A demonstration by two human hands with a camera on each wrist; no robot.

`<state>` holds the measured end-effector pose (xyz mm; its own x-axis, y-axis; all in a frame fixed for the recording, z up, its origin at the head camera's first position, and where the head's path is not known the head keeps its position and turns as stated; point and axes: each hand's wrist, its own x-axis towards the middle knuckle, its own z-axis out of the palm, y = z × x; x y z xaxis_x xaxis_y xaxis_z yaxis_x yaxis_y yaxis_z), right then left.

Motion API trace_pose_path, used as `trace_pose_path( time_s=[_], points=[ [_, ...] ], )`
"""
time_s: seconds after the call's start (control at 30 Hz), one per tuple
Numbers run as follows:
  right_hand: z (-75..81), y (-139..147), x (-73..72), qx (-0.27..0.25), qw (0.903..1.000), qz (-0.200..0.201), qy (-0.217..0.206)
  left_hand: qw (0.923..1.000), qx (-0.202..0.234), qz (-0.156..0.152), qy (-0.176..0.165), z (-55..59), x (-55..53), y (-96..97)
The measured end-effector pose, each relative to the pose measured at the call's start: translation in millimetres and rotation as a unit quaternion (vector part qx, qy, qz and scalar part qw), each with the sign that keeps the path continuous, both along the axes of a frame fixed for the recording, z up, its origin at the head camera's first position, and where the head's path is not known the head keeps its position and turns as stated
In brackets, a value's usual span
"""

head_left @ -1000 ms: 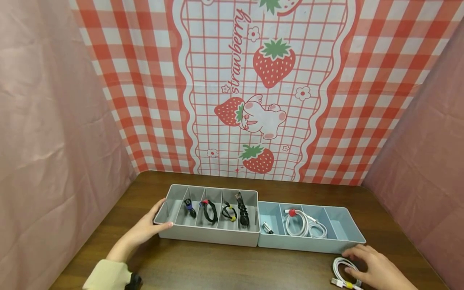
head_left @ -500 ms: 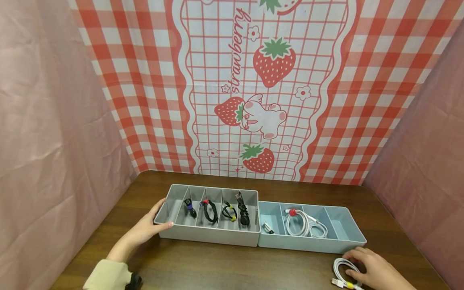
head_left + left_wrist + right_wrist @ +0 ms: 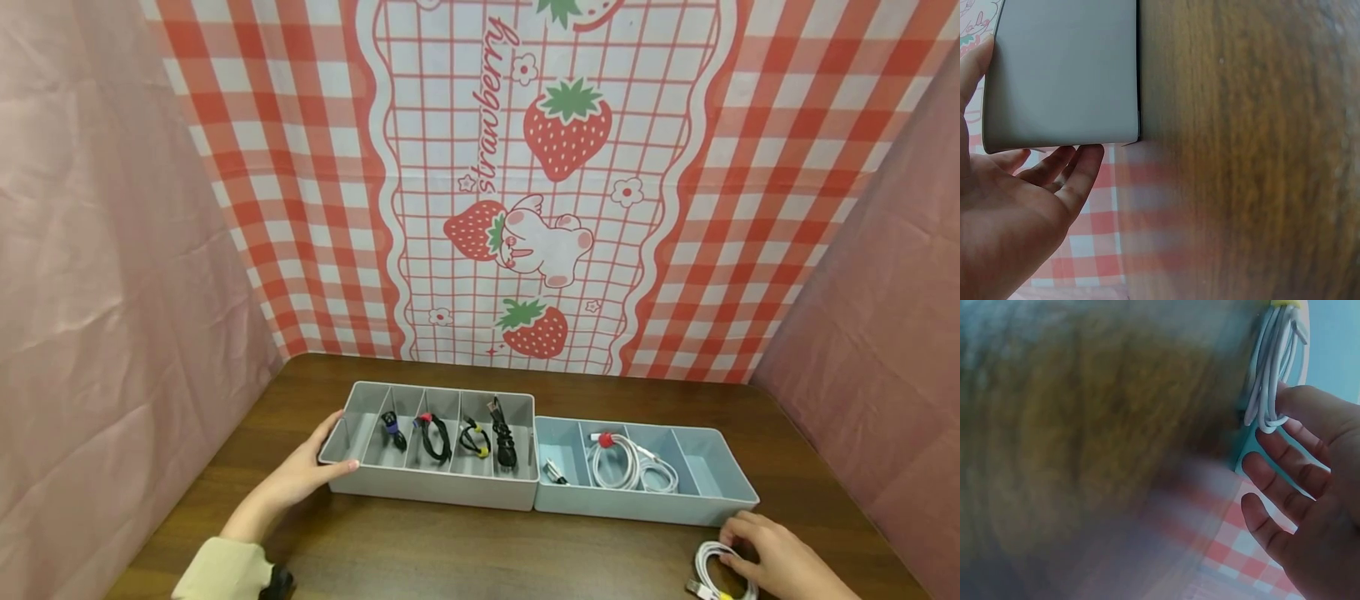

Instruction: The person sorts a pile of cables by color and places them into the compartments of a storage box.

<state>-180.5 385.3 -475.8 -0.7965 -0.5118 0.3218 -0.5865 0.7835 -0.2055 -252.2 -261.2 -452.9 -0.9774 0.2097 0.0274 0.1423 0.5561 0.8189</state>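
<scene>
My left hand (image 3: 300,471) holds the left end of a grey divided box (image 3: 435,490), thumb near its front corner. In the left wrist view, fingertips (image 3: 1090,153) touch the end wall. Below the right corner of a light blue divided box (image 3: 622,503), my right hand (image 3: 776,552) pinches a coiled white USB cable (image 3: 702,567). Thumb and index finger meet at the coil in the right wrist view, and the other fingers spread loosely. A yellow tie (image 3: 1285,302) binds this cable. Whether it touches the table, I cannot tell.
Several bundled black cables (image 3: 435,442) lie in the grey box's compartments. The blue box contains a white cable with a red tie (image 3: 605,439) and a small cable with a metal plug (image 3: 554,472). Both boxes stand end to end on a brown wooden table (image 3: 450,550); checked cloth (image 3: 322,208) hangs behind.
My right hand has shifted slightly right, its fingers closing on the white cable. The coil has moved right and down with it. My left hand and both boxes have stayed put.
</scene>
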Motion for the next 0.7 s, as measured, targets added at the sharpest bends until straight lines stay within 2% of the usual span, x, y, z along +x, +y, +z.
trace_pose_path(
  time_s=[0.23, 0.5, 0.7],
  points=[
    [6.6, -3.7, 2.1, -0.007, 0.9994, -0.023, 0.024, 1.0, 0.001, 0.0, 0.003, 0.9, 0.0, -0.2],
    [14.5, -8.0, 4.2, -0.014, 0.9966, -0.016, 0.08, 1.0, -0.003, -0.002, 0.003, 0.2, -0.8, -1.0],
    [21.8, -11.3, 6.5, -0.009, 0.9964, -0.033, 0.078, 1.0, -0.002, -0.002, 0.005, 0.0, -0.9, -0.9]
  ],
)
